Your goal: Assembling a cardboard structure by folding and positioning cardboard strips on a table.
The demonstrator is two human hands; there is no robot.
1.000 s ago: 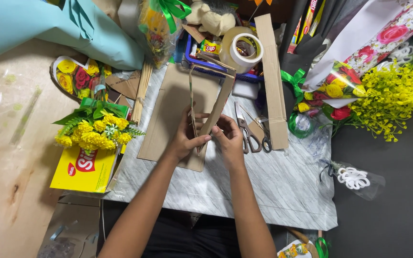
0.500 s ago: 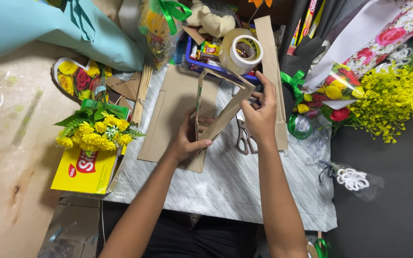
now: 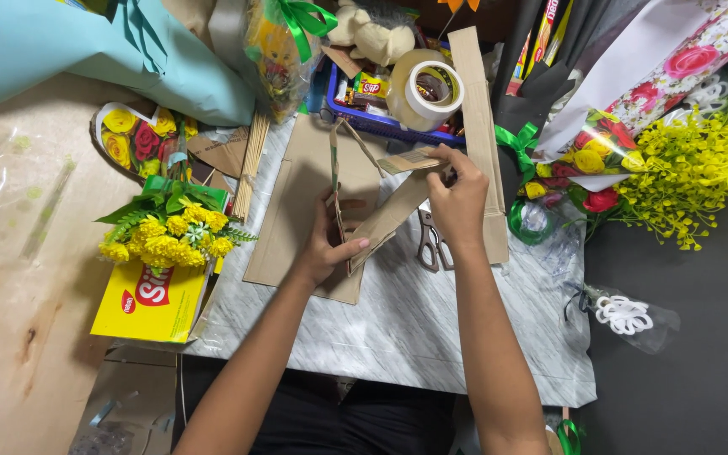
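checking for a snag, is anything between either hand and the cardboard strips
Nothing visible is. The left hand already pinches the lower ends of the cardboard strips and the right hand holds the upper end of the slanted strip. The scissors lie flat on the marble sheet beside the right hand, not between.

A grey marble-patterned worktop lies beneath the hands. To their left is a pale wooden surface under clear plastic; to their right, dark grey floor. Light is even.
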